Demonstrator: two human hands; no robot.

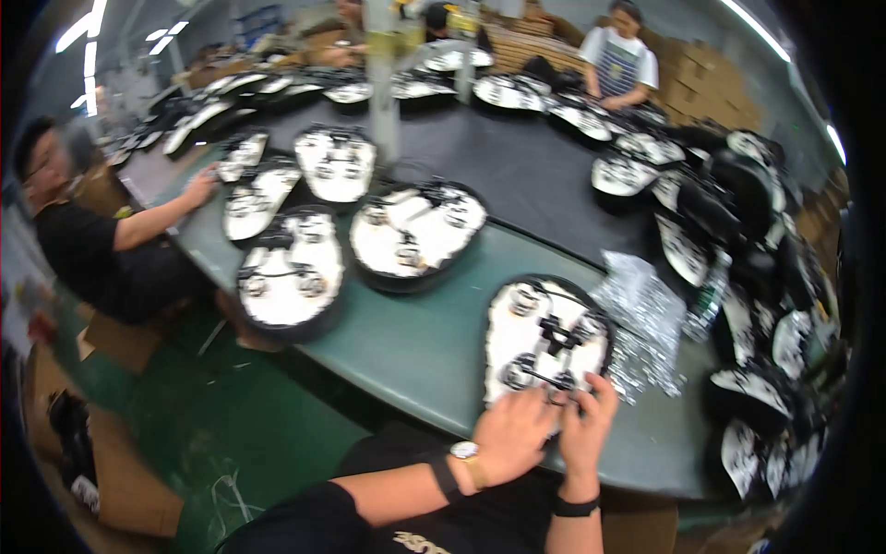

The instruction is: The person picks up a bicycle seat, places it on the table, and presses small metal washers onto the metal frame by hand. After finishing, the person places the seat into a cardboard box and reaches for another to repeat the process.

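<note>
On the left, a co-worker [78, 235] in black is stretching an arm toward a loose cluster of upturned seats [293, 300] on the green table [406, 346]. Right of them, near the table's near edge, the seat in hand [503, 346] is lying underside up, its white base carrying black coils and bars [557, 337]. My left hand [513, 434] is lying over its near end, fingers bent down; I am not able to tell whether it is grasping a part or only pressing. Just beside it, my right hand [588, 425] is resting at the near right rim, thumb and fingers bent around something I cannot make out, so its grip is uncertain too. I am judging that the left should be bracing the base while the right is working squarely at the fitting, without forcing it. Farther right, clear plastic bags [637, 319] are lying close by; I would be minding that they don't snag.

As for what is hiding: blur is softening the co-worker's reach, my fingers are covering the seat's near end, and the dark rim is cutting off the heaped seats [749, 386] at far right.
</note>
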